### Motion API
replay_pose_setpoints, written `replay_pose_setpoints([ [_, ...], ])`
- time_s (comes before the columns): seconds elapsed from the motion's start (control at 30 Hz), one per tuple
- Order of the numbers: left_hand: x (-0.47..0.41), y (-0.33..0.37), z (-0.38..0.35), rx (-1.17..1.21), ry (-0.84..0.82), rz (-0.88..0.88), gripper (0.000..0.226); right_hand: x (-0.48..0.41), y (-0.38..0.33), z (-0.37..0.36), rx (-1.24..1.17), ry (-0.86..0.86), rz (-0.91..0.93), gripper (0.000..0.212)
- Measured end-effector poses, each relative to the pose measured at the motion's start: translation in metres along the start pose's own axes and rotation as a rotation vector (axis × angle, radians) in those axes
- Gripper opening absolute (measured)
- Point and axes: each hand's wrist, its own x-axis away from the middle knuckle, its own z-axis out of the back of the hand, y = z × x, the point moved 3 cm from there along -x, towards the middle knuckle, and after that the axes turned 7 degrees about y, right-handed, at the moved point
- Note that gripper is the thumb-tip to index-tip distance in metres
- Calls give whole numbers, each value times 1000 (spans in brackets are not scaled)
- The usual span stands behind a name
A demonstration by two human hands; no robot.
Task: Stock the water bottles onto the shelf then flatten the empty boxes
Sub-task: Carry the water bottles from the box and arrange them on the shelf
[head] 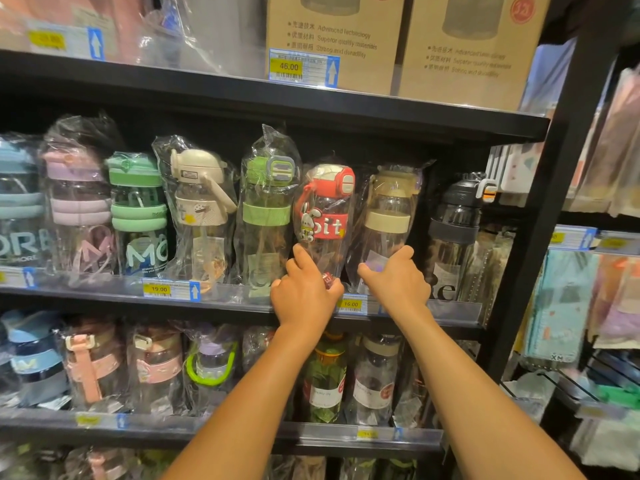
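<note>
The stocking step is in hand, and both hands are up at the middle shelf [239, 301], directly above the yellow 16.00 price tag [350, 304]. The left hand [304, 292] is just left of that tag, with its fingers curled round the lower body of the red-capped bottle [325, 209] and the thumb lying up the bottle's left side. The right hand [396, 282] is just right of the tag and wraps the foot of the beige-banded bottle [389, 216], thumb on one side and fingers on the other. Both bottles stand in the front row above the tag, between a green-banded bottle [266, 209] further left of it and a black bottle [453, 220] further right. Each is clear plastic sealed in a loose, crinkled transparent bag. The red one carries a rabbit figure and raised white letters on a red band. Its base is hidden behind the left hand, so I cannot tell whether it rests flat on the shelf. The next move probably calls for settling both bottles upright behind the clear shelf lip, labels facing out, and letting go carefully, because the slick bags could let a bottle slide or tip against its neighbours. No empty boxes show here, so flattening seems to come later.
</note>
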Motion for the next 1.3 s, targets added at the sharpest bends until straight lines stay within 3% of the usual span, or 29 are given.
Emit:
replay_pose_setpoints([
  [0.7,4,-3,3,59,-17,-12,101,30,-2,11,-56,23,29,74],
  [1.1,16,-11,16,319,-106,-52,107,48,-6,25,-175,51,8,79],
  [1.3,35,-17,22,392,-80,-118,99,65,11,35,-192,156,48,71],
])
